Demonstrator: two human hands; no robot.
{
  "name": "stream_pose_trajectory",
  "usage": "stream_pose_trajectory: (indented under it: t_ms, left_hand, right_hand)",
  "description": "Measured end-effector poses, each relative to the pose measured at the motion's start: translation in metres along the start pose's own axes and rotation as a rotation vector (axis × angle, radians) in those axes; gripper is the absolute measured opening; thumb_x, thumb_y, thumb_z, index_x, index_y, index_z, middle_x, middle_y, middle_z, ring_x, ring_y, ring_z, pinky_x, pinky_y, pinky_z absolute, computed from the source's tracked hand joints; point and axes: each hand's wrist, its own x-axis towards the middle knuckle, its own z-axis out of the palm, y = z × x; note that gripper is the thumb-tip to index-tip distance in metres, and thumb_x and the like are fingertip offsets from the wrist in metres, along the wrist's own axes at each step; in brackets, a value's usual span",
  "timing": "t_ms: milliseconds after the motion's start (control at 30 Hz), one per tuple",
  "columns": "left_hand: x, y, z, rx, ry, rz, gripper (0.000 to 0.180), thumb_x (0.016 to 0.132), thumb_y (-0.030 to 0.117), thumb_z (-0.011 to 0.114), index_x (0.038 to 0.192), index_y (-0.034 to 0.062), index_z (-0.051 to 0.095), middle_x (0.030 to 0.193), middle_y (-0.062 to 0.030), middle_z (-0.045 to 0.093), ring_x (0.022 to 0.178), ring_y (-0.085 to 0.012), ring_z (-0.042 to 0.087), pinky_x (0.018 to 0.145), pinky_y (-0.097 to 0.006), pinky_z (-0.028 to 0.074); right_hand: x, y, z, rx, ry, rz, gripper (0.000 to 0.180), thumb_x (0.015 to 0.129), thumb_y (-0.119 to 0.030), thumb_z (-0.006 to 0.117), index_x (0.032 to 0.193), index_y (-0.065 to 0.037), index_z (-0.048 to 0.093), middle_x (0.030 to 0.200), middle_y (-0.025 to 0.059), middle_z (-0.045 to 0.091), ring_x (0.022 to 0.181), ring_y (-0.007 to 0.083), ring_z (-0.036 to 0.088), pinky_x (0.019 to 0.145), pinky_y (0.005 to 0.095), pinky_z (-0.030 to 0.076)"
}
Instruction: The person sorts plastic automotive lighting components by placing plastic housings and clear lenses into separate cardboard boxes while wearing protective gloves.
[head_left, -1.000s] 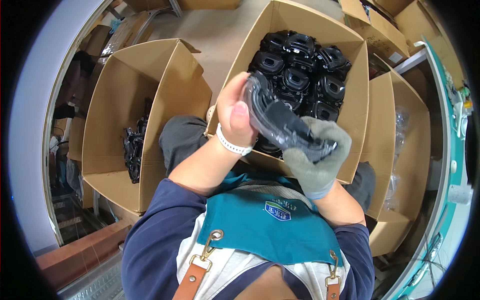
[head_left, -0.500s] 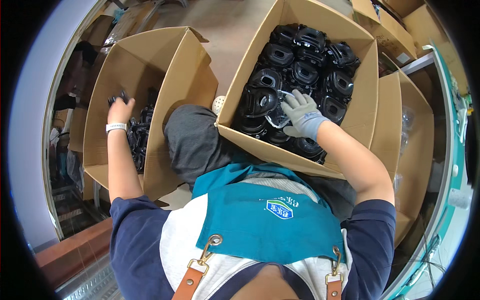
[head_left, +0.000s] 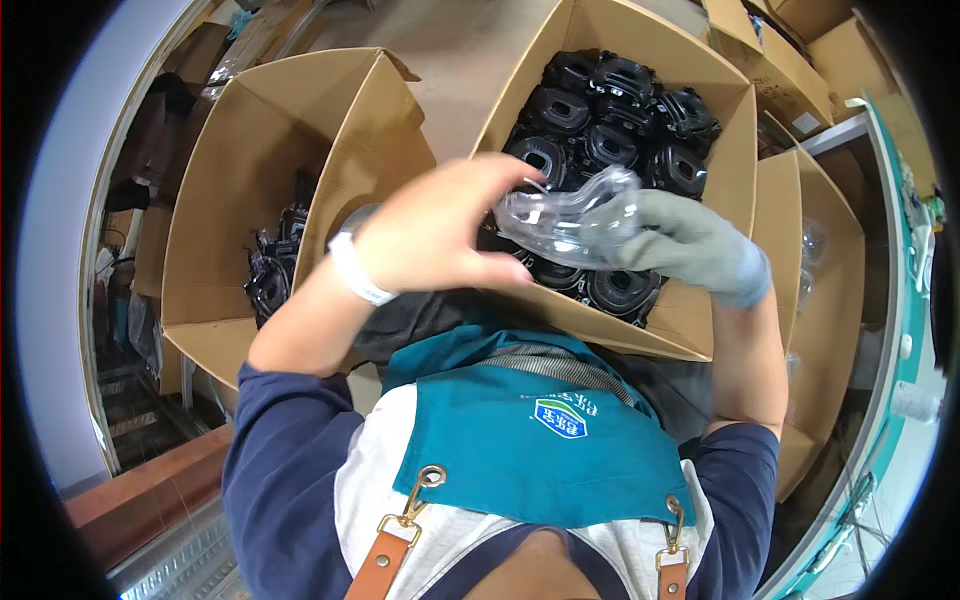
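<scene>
My right hand point(head_left: 685, 240), in a grey glove, grips a clear, curved plastic shell point(head_left: 560, 222) by its right end, above the large cardboard box point(head_left: 735, 190). My bare left hand point(head_left: 435, 230) wears a white wristband and is slightly blurred. Its fingers and thumb spread apart around the shell's left end; whether they touch it I cannot tell. Beneath the shell, black moulded plastic parts point(head_left: 612, 145) with oval openings lie in rows inside the large box.
On the left stands another open cardboard box point(head_left: 215, 215) holding black plastic parts point(head_left: 270, 275) at its bottom. A third box point(head_left: 835, 330) at right contains clear plastic pieces point(head_left: 812, 245). My grey-trousered leg is between the two nearer boxes. A green-edged surface point(head_left: 900, 150) runs along the right.
My left hand has left the left box and swung right to the shell, with no black part visible in it now. My right hand has lifted the clear shell off the black parts.
</scene>
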Motion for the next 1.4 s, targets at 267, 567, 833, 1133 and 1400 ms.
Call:
stream_pose_trajectory:
  t_ms: [267,567,833,1133,1400]
  left_hand:
    - [0.072,0.041,0.061,-0.238,0.224,0.118,0.024,0.082,0.010,0.070,0.083,0.0047,0.046,0.082,-0.0090,0.062,0.075,-0.0218,0.065,0.066,-0.031,0.051]
    - [0.110,0.027,0.100,-0.300,-0.007,0.094,0.068,0.082,0.025,0.072,0.127,-0.0049,0.031,0.117,-0.0220,0.055,0.103,-0.0312,0.061,0.089,-0.036,0.049]
    - [0.145,-0.075,0.156,-0.935,-0.078,-0.302,0.026,0.098,0.020,0.050,0.123,0.0112,0.055,0.114,-0.0029,0.057,0.098,-0.0151,0.057,0.086,-0.036,0.050]
    - [0.143,-0.003,0.128,-0.582,-0.021,0.051,0.025,0.092,0.023,0.056,0.105,0.0037,0.064,0.092,-0.0120,0.065,0.088,-0.0231,0.063,0.078,-0.037,0.049]
    - [0.137,-0.104,0.111,0.741,-0.921,-0.324,0.076,0.075,0.030,0.071,0.141,0.0076,0.040,0.141,-0.0192,0.044,0.132,-0.0344,0.043,0.108,-0.042,0.036]
  right_hand:
    - [-0.023,0.046,0.043,0.724,1.122,-0.483,0.065,0.095,-0.040,0.056,0.146,-0.008,0.033,0.142,0.0090,0.044,0.127,0.0236,0.047,0.103,0.0384,0.041]
    - [-0.047,0.097,0.050,1.311,0.824,-0.586,0.078,0.091,-0.064,0.044,0.148,-0.013,0.031,0.144,0.0105,0.041,0.125,0.0371,0.045,0.104,0.0541,0.039]
    - [-0.021,0.098,0.043,1.531,0.775,-0.104,0.099,0.078,-0.077,0.050,0.146,-0.009,0.025,0.146,0.0194,0.032,0.134,0.0419,0.033,0.104,0.0663,0.029]
    - [-0.014,0.152,0.034,1.476,0.693,-0.492,0.062,0.092,-0.060,0.043,0.136,-0.016,0.044,0.135,0.0080,0.049,0.125,0.0250,0.047,0.107,0.0476,0.036]
    - [-0.047,0.089,0.039,1.550,0.436,-0.789,0.073,0.085,-0.057,0.059,0.144,-0.018,0.041,0.154,0.0212,0.023,0.138,0.0533,0.016,0.106,0.0689,0.024]
